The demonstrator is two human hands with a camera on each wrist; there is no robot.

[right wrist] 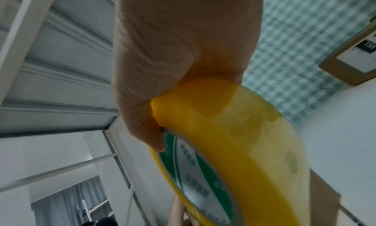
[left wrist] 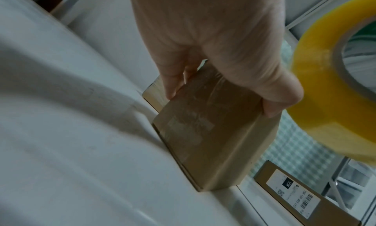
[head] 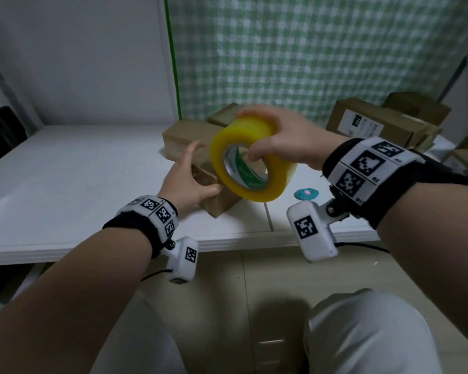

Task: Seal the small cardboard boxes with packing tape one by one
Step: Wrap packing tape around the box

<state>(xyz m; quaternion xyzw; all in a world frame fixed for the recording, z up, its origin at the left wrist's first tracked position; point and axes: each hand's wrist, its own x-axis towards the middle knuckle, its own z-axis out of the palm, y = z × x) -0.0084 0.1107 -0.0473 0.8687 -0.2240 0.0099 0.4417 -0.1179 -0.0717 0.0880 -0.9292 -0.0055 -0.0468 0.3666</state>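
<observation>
A small cardboard box (head: 216,202) is gripped by the left hand (head: 185,182) on a white bench (head: 73,179), with the thumb on 1 side and the fingers on the other, its near corner close to the front edge. A yellow roll of packing tape (head: 251,160) is held in the air just above the box by the right hand (head: 284,139), fingers over its outer rim and thumb in its core. More cardboard boxes (head: 373,125) are seen at the back before a green checked curtain (head: 308,49), and a small blue object (head: 306,193) lies on the bench.
</observation>
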